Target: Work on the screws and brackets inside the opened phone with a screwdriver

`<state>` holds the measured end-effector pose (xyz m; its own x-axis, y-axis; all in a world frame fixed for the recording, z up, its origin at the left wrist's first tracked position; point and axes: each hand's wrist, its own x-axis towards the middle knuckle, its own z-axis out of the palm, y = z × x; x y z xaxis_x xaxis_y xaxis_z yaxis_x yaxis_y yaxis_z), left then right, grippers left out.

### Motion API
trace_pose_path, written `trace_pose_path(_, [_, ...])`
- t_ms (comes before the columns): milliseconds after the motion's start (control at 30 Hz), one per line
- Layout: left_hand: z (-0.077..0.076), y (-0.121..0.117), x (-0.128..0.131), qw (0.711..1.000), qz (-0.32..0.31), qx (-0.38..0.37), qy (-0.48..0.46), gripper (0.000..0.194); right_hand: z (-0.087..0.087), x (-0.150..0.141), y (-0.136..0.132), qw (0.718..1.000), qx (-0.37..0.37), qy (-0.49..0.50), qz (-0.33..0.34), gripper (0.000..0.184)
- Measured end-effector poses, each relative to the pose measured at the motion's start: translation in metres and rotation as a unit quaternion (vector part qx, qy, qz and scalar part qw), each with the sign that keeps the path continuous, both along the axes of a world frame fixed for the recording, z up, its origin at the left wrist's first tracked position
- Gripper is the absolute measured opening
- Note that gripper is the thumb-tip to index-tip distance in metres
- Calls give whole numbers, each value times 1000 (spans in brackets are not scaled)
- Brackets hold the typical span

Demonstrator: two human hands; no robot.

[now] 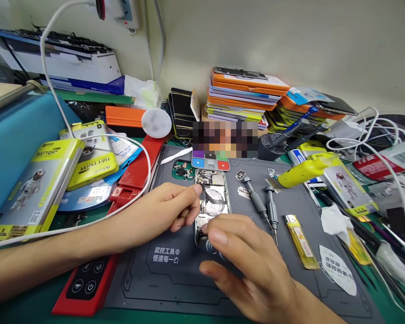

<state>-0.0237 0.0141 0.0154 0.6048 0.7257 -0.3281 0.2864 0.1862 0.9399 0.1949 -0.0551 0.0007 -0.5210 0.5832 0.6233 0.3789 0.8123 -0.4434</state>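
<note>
An opened smartphone (217, 180) lies face up on the grey work mat (195, 288), with its circuit board and the round coil in its middle showing. My left hand (180, 204) has its fingers curled closed against the phone's left edge, thumb and index tips by the board. Whatever those tips may pinch is hidden. Over the phone's lower end is my right hand (253, 256), thumb spread away from the bent fingers and nothing visible between them. Its fingertips are at the phone's bottom part and partly cover it.
Two screwdrivers (272, 209) and a yellow lighter (302, 243) lie right of the phone. A yellow bottle (300, 173) is beyond them. Left stand battery boxes (37, 184) and a red lamp base (87, 283). A white cable (148, 166) loops behind my left forearm. Stacked boxes (243, 94) line the wall.
</note>
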Motion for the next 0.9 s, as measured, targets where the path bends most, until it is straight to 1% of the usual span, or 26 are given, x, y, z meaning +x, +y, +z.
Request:
trace_pose_path(67, [0, 0, 0, 1000, 0, -2, 1, 62, 0, -1, 0, 1000, 4, -2, -4, 49])
trace_pose_path(167, [1, 0, 1, 1000, 1, -2, 2, 65, 1, -1, 0, 1000, -1, 5, -4, 57])
trace_pose_path(333, [1, 0, 1, 1000, -1, -3, 4, 65, 4, 3, -1, 998, -41, 18, 44, 69])
trace_pose_path(433, [0, 1, 1, 1000, -4, -6, 1, 63, 5, 4, -1, 999, -28, 11, 20, 70])
trace_pose_path(500, [0, 1, 1, 1000, -6, -8, 0, 62, 5, 4, -1, 999, -23, 9, 25, 69])
trace_pose_path(600, [0, 0, -1, 1000, -11, -11, -2, 60, 5, 3, -1, 998, -51, 14, 37, 67])
trace_pose_path(667, [1, -1, -1, 1000, -16, -7, -8, 56, 4, 2, -1, 998, -53, 16, 18, 64])
trace_pose_path(800, [4, -1, 0, 999, -16, 24, -17, 38, -2, 1, -2, 1000, -15, 13, -5, 66])
trace_pose_path(833, [5, -1, 1, 999, -14, 28, -16, 33, -4, 1, -2, 1000, -18, 14, -8, 66])
trace_pose_path(900, [5, 0, 2, 999, -20, 31, -14, 26, -6, 1, -4, 998, -50, 32, -15, 70])
